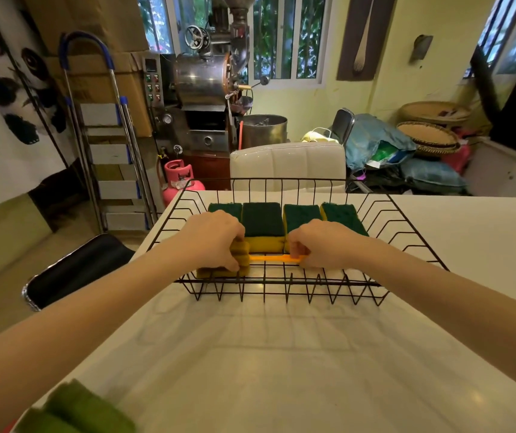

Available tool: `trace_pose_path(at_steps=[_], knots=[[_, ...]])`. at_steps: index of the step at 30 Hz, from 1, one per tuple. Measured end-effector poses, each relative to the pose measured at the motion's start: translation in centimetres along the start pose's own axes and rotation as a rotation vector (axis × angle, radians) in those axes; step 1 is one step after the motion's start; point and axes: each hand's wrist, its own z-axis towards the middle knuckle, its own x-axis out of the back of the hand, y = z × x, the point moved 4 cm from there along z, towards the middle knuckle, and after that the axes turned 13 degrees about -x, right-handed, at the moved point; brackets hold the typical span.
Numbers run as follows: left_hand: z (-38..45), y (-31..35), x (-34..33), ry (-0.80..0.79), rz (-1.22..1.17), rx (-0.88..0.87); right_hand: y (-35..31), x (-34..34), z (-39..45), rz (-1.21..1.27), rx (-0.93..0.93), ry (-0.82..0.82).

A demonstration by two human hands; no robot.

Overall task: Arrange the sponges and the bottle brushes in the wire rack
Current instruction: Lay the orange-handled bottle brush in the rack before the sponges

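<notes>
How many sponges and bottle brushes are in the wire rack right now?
Sponges: 4, in a row at the back of the wire rack
Bottle brushes: 1, orange-handled, held by both hands
Total: 5

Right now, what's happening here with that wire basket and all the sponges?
A person is tidying cleaning things into a black wire rack on a white table. Four green-topped sponges already sit in a row along its far side. The left hand presses on the yellow sponge head of a bottle brush lying in the rack, while the right hand pinches its orange handle. More green pads wait at the table's near left corner.
</notes>
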Motion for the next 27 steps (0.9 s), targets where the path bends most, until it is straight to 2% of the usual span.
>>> trace_pose_path(at_steps=[11,17,27], knots=[[-0.1,0.7,0.1,0.086,0.142,0.012,-0.2,-0.3,-0.9,0.032,-0.049,-0.091],[-0.9,-0.4,-0.1,0.037,-0.103,0.022,-1.0,0.3,-1.8,0.054,-0.015,-0.111],[-6.0,-0.1,1.7,0.205,-0.356,-0.006,-5.3,3.9,-5.2,0.356,0.138,-0.021]])
